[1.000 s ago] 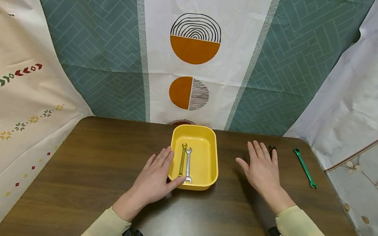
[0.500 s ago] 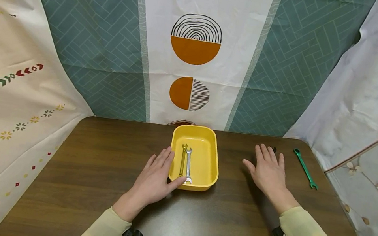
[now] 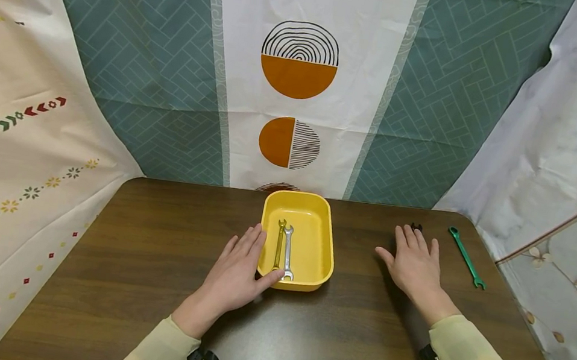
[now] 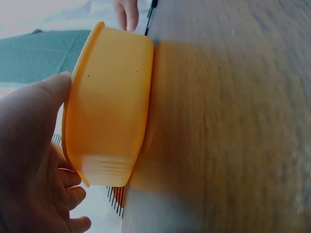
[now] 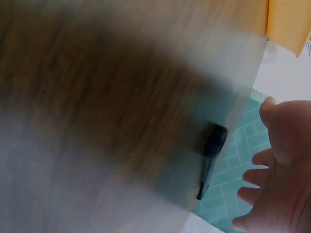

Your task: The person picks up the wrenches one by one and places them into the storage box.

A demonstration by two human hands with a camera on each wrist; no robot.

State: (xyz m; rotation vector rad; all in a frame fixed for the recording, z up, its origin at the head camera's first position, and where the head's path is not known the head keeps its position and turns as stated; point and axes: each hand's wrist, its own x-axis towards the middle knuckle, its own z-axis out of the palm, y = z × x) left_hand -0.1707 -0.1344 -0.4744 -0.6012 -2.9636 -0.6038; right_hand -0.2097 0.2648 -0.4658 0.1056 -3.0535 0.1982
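Note:
A yellow tray (image 3: 314, 232) holds a gold-coloured wrench (image 3: 279, 242) and a silver wrench (image 3: 287, 250), side by side at its left. My left hand (image 3: 235, 273) rests on the tray's left rim with straight fingers, its thumb over the front left corner. In the left wrist view that thumb (image 4: 60, 85) touches the rim. My right hand (image 3: 414, 266) hovers palm down over the table's right side, fingers extended and holding nothing. Beneath it lies a black wrench (image 5: 214, 143); in the head view only its dark tip (image 3: 417, 227) shows past the fingertips.
A green wrench (image 3: 466, 258) lies on the brown wooden table (image 3: 146, 264), near its right edge. Patterned cloths hang behind the table (image 3: 298, 102) and along both sides.
My right hand has shifted right and slightly nearer, still over the black wrench. My left hand, the tray and the wrenches have stayed where they were.

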